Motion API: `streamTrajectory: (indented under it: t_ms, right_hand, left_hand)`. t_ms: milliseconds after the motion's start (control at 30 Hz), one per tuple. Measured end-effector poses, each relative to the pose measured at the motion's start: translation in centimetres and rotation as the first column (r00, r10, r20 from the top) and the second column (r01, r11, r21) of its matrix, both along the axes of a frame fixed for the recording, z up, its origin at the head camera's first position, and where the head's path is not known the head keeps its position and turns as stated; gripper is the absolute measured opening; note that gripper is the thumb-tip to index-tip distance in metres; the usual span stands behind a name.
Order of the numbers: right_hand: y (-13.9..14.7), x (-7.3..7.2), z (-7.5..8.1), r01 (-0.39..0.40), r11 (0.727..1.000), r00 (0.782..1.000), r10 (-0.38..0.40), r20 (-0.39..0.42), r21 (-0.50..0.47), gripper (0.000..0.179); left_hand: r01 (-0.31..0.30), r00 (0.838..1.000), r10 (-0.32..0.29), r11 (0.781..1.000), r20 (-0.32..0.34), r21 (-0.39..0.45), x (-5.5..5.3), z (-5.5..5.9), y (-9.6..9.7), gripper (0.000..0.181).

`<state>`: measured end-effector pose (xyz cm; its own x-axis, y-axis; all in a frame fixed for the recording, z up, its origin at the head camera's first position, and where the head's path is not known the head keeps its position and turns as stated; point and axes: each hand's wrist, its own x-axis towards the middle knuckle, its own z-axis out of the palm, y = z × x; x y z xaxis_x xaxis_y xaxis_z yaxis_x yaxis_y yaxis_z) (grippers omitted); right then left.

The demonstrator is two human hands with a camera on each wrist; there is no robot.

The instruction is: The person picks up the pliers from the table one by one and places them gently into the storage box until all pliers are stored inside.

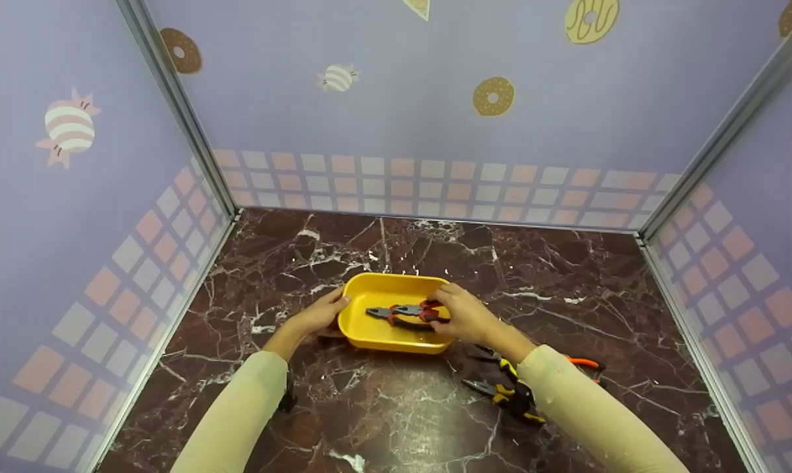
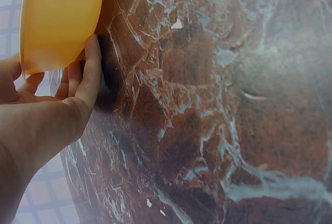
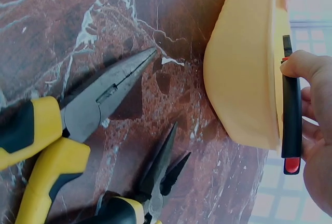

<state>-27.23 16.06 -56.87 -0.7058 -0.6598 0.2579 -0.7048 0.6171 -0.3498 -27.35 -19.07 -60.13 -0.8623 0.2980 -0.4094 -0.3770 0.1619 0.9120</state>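
Note:
My left hand grips the left end of a yellow plastic tray, thumb at the rim and fingers against the outside wall in the left wrist view. Over the tray's right end, my right hand holds pliers with black-and-red handles, their grey jaws pointing left. In the head view these overlap a second pair of red-and-black pliers inside the tray. Part of the handles is hidden behind my right fingers.
Yellow-and-black long-nose pliers lie on the dark marbled surface, near-right of the tray. Other yellow-and-black pliers and an orange handle show around my right forearm. Patterned panels enclose the back and sides.

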Motion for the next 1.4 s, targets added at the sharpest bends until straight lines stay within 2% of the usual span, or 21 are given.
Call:
streamTrajectory:
  t_ms: [300, 533, 800, 1133, 1400]
  right_hand:
    - [-0.5, 0.4, -0.1, -0.008, 1.000, 1.000, 0.008, 0.025, -0.004, 0.042]
    - [-0.8, 0.5, -0.1, -0.003, 1.000, 1.000, 0.003, 0.024, -0.002, 0.042]
    - [-1.3, 0.4, -0.5, 0.008, 1.000, 1.000, -0.007, 0.017, -0.015, 0.041]
    - [-2.0, 0.5, -0.6, -0.006, 1.000, 1.000, 0.006, 0.022, -0.001, 0.041]
    - [-2.8, 0.8, -0.6, -0.029, 0.999, 0.999, 0.029, 0.015, 0.014, 0.041]
  left_hand:
    - [0.008, 1.000, -0.008, 1.000, 0.007, -0.003, 0.1, 0.3, 0.0, 0.062]
    - [0.031, 1.000, -0.031, 1.000, 0.006, -0.006, -0.1, 0.0, -0.2, 0.063]
    - [0.010, 1.000, -0.010, 1.000, 0.001, -0.017, 0.0, 0.0, 0.0, 0.061]
    - [0.009, 1.000, -0.009, 1.000, -0.004, -0.006, -0.1, -0.1, -0.1, 0.061]
    - [0.018, 1.000, -0.018, 1.000, 0.005, -0.001, 0.0, 0.2, 0.0, 0.062]
